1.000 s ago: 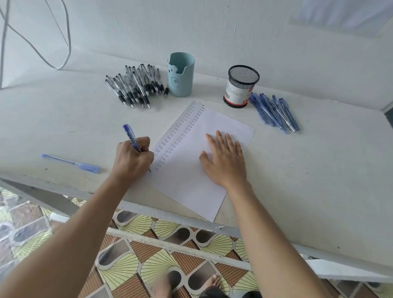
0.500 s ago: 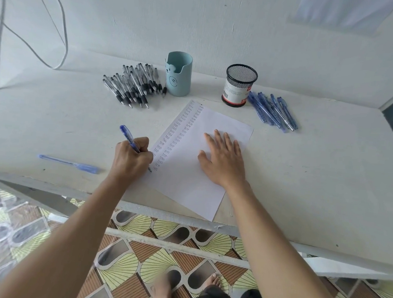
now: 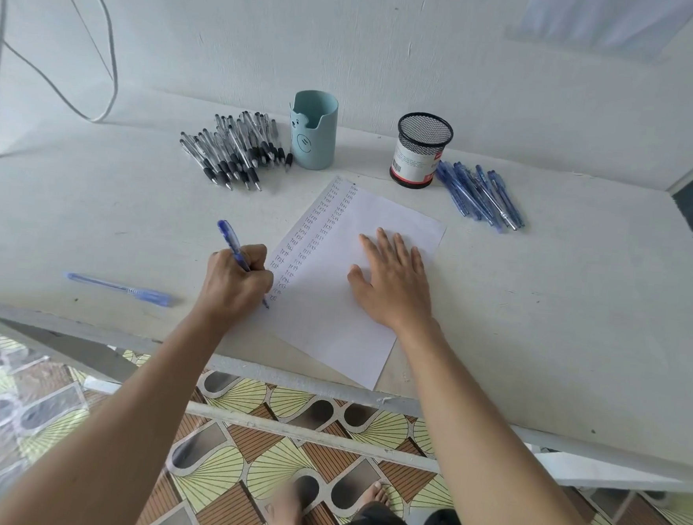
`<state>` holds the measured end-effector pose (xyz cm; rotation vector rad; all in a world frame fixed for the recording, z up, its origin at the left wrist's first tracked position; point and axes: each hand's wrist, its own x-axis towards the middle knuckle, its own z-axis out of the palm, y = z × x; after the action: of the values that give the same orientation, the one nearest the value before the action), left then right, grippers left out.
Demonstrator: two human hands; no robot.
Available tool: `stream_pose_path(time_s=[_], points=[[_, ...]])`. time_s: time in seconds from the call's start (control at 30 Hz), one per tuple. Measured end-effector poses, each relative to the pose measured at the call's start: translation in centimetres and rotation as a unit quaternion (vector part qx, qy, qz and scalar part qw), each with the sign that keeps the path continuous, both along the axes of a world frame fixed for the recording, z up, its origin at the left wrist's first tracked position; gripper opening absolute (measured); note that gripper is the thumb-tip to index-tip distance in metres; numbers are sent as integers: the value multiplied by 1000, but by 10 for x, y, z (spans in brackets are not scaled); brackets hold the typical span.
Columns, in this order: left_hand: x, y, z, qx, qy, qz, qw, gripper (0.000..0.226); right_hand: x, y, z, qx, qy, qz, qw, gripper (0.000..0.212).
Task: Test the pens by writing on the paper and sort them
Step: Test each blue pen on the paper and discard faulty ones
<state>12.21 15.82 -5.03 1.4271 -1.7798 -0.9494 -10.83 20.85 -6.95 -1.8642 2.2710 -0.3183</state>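
Observation:
A white sheet of paper (image 3: 332, 327) lies on the white table (image 3: 558, 318), with two columns of small written words down its left edge. My left hand (image 3: 236, 283) grips a blue pen (image 3: 231, 240), its tip touching the paper's left edge near the bottom of the columns. My right hand (image 3: 392, 282) lies flat on the paper, fingers spread, holding nothing. A pile of several black pens (image 3: 233, 152) lies at the back left, beside a light blue cup (image 3: 315, 131). Several blue pens (image 3: 480, 196) lie next to a black mesh cup (image 3: 422, 150).
One blue pen (image 3: 121, 289) lies alone near the table's front edge at the left. Grey cables (image 3: 100, 60) hang down the wall at the back left. Beyond the front edge are a metal rail (image 3: 304, 427) and the tiled floor (image 3: 219, 475) with my feet.
My left hand with the pen has shifted slightly down the paper's left edge. My right hand stays flat on the sheet.

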Motion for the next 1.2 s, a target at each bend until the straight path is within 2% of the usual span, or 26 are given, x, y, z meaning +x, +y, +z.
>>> stream_pose_path(time_s=[0.17,0.27,0.33,0.37,0.47,0.57,0.73,0.8,0.83,0.93,0.97,1.03,1.13,1.2], points=[[1,-2,0,5,6,-3,1000,16,0,-1,1,-1,1,0,1000,61],[2,-5,-1,0,71,47,996,20,0,0,1,1,1,1,1000,61],[0,-6,0,-29,101,64,992,8,0,0,1,-3,-5,1,1000,61],[-2,-7,1,-41,96,67,992,7,0,1,2,-7,-10,1,1000,61],[-11,-9,3,-41,43,55,997,25,-1,3,5,-19,-30,-1,999,58],[-22,-10,4,-50,14,31,998,27,-1,3,6,-25,-63,-8,998,53],[-44,-12,8,-37,52,-2,998,28,-2,4,9,-30,-112,-16,993,51],[-58,-13,14,-31,9,-20,999,30,-3,3,9,-43,-144,-25,988,49],[-65,-13,17,-22,-41,-35,998,31,-4,3,8,-57,-164,-35,984,48],[-87,-14,18,6,-254,-80,964,26,-5,3,8,-140,-235,-73,959,48],[-93,-13,18,11,-299,-88,950,26,-6,3,8,-162,-246,-80,952,49],[-102,-10,18,20,-331,-88,939,27,-7,2,6,-166,-243,-86,952,46],[-101,-15,23,21,-318,-73,945,32,-13,-2,2,-144,-228,-83,959,32],[-91,-23,25,-31,-301,-9,953,28,-15,-5,4,-121,-241,-91,959,19]])
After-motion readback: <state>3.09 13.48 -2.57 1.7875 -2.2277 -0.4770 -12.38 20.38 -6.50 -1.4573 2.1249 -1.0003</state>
